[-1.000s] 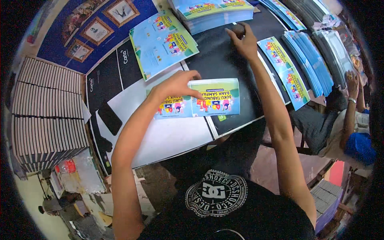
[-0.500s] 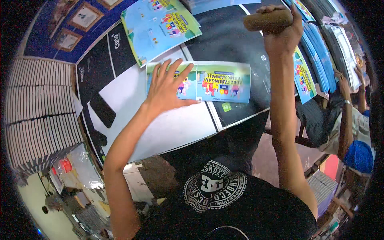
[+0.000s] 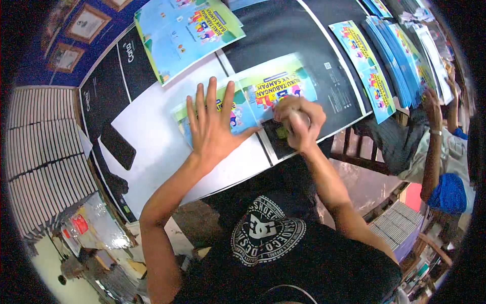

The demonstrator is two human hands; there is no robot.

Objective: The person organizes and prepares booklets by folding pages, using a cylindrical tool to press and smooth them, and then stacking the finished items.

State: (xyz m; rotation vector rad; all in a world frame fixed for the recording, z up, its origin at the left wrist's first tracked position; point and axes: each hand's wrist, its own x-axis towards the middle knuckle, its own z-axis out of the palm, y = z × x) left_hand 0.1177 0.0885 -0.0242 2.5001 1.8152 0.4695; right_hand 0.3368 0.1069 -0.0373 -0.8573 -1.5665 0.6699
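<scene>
Left hand (image 3: pixel 210 121): palm down, fingers spread wide, grasping nothing; it lies flat over the left half of a printed sheet (image 3: pixel 276 83). Right hand (image 3: pixel 299 121): curled tight, motion-blurred, around a small block (image 3: pixel 302 118) mostly hidden by the fingers; its material cannot be told. That fist is at the sheet's lower right edge; whether the block bears on the paper is unclear.

Sheet position: in front of the person, left part over white paper (image 3: pixel 162 157), right part over a black board (image 3: pixel 283 38). Its outline is smeared, so a fold cannot be confirmed.

Step in hand, judged: pinning the sheet and rubbing its near edge flat with the block. Next move seems to call for firm, even pressure along that edge, left palm steady so the sheet does not skew.

Farther out: a larger printed sheet (image 3: pixel 185 43) up and left; a printed strip (image 3: pixel 362 71) at right, beside a blue stack (image 3: pixel 387 58); a co-worker's hand (image 3: pixel 432 106) near that stack.
</scene>
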